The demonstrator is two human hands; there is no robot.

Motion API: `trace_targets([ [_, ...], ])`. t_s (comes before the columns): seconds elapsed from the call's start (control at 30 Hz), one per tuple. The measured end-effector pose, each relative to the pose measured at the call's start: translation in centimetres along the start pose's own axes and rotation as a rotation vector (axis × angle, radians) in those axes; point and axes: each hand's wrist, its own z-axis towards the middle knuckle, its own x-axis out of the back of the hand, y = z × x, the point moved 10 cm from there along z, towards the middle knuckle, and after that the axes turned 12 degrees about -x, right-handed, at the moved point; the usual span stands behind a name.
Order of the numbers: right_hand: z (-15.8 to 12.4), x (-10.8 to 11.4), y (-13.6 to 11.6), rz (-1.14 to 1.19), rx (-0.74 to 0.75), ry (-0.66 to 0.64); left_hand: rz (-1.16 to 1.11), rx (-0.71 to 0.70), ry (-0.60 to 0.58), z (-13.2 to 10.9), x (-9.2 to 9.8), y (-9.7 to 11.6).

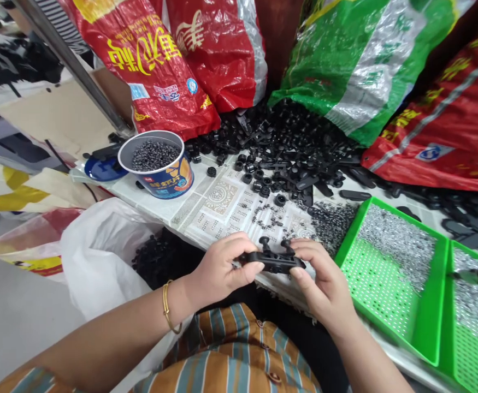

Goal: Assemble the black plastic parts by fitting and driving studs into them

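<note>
Between my two hands, just over the table's front edge, is a black plastic part [275,261], a long bar with two round-headed knobs standing up from it. My left hand [226,265] grips its left end between thumb and fingers. Its right end is pinched by my right hand [318,275], the fingers near the right knob. Small black pieces [269,215] lie scattered on the patterned tabletop [218,196] just beyond. A heap of tiny dark bits [332,224] lies past my right hand.
A blue tub [169,183] of small dark pieces stands back left. Green trays [435,327] of silvery bits sit at right. Black plastic parts [263,136] pile up below a red sack [169,71] and a green sack [361,65]. A white bag [95,240] with black parts hangs left.
</note>
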Motion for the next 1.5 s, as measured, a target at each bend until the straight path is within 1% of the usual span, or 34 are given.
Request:
trace_targets([
  [0.07,0.1,-0.1,-0.4,-0.024,0.0,-0.028,-0.04,0.066,0.044,-0.3,0.0,-0.6],
  [0.13,0.1,-0.1,-0.9,-0.031,0.006,-0.044,-0.071,0.083,0.062,-0.5,-0.1,-0.8],
  [0.23,0.0,0.3,-1.2,-0.025,0.013,-0.01,-0.079,0.008,0.063,-0.5,-0.2,-0.4],
  [0.33,-0.1,1.0,-0.9,-0.028,-0.021,0.079,-0.051,-0.068,0.063,-0.7,0.0,0.0],
  [0.4,-0.1,1.4,-0.8,-0.022,-0.033,0.116,-0.033,-0.091,0.065,-0.9,0.1,0.0],
  [0.47,-0.1,1.4,-1.1,-0.006,-0.015,0.113,-0.017,-0.104,0.065,-1.0,0.1,0.1],
  [0.57,0.0,1.1,-1.3,0.049,-0.013,0.043,-0.018,-0.109,0.068,-0.9,-0.3,0.4],
  [0.63,0.1,0.6,-0.9,0.062,-0.059,-0.027,-0.057,-0.026,0.086,-1.0,-0.7,-0.1],
  [0.7,0.1,0.2,-0.2,0.051,-0.115,-0.082,-0.14,0.121,0.09,-1.4,-1.6,-1.3],
  [0.77,0.0,0.1,0.4,0.054,-0.154,-0.093,-0.214,0.232,0.088,-2.0,-2.4,-2.1],
  [0.8,0.0,0.2,0.6,0.07,-0.163,-0.088,-0.223,0.245,0.09,-2.2,-2.6,-2.2],
  [0.83,-0.1,0.3,0.7,0.09,-0.163,-0.079,-0.202,0.235,0.098,-2.2,-2.5,-2.0],
  [0.9,0.0,0.6,0.7,0.114,-0.146,-0.046,-0.107,0.167,0.123,-2.0,-2.0,-1.4],
  [0.97,0.0,1.0,0.3,0.094,-0.111,-0.005,-0.039,0.111,0.13,-1.7,-1.5,-0.8],
  [1.1,0.1,1.8,-0.7,0.011,-0.03,0.048,-0.028,0.048,0.13,-1.4,-0.8,-0.4],
  [1.2,-0.2,1.9,-1.2,-0.015,0.01,0.051,0.052,-0.122,0.097,-1.1,-0.4,1.2],
  [1.27,-0.3,1.7,-1.2,-0.025,0.016,0.034,0.083,-0.194,0.071,-1.1,-0.5,1.8],
  [1.3,-0.3,1.6,-1.2,-0.013,0.01,0.025,0.079,-0.185,0.068,-1.1,-0.5,1.7],
  [1.33,-0.3,1.6,-1.0,0.012,-0.003,0.021,0.064,-0.146,0.071,-1.1,-0.6,1.3],
  [1.43,-0.2,1.7,-0.6,0.082,-0.052,0.01,-0.047,0.091,0.04,-1.5,-1.6,-0.9],
  [1.5,0.0,1.6,-0.7,0.07,-0.069,-0.019,-0.151,0.234,0.005,-1.8,-2.5,-2.0],
])
